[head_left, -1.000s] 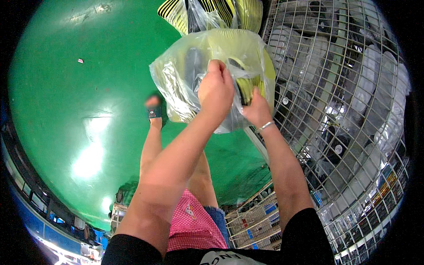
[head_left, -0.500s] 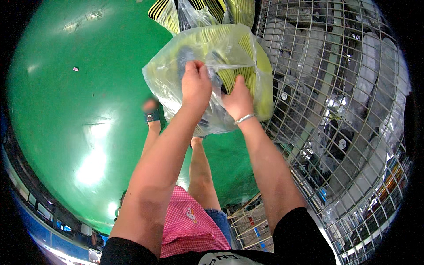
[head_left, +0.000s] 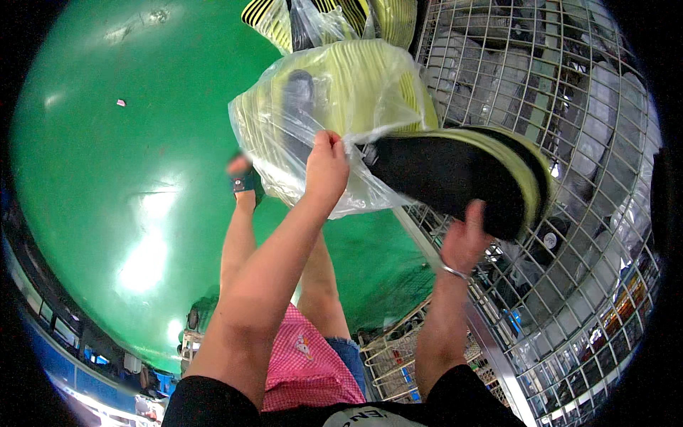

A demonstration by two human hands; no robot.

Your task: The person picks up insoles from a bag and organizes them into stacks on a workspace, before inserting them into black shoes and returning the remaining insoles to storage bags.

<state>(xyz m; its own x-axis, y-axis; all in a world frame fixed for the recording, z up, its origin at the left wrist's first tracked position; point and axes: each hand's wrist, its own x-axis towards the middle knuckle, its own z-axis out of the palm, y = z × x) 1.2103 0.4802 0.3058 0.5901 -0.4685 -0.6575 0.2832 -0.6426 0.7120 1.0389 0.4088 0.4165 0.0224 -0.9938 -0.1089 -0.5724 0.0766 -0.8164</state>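
A clear plastic bag (head_left: 277, 156), packed with yellow-green shoe soles, is in front of me at the top middle. My left hand (head_left: 329, 167) is closed, pinching the bag's film near its opening. From that opening on the right sticks out a small stack of shoe soles (head_left: 441, 171), black on top with yellow-green edges. Their left ends are at the bag's mouth. My right hand (head_left: 466, 242), with a bracelet at the wrist, grips the stack at its near right end, thumb on the black face and fingers hidden beneath. Motion blurs the stack's edges.
A wire mesh cage (head_left: 555, 142) fills the right side, with plastic-wrapped soles inside. Another bag of striped yellow-and-black soles (head_left: 341, 21) lies beyond the first bag. The green floor (head_left: 142, 185) spreads left, with a small pink scrap (head_left: 121, 103). A wire rack (head_left: 395, 363) stands low near me.
My right hand has moved right and toward me, drawing the stack of black soles partly out of the bag. My left hand has shifted slightly nearer, still pinching the film.
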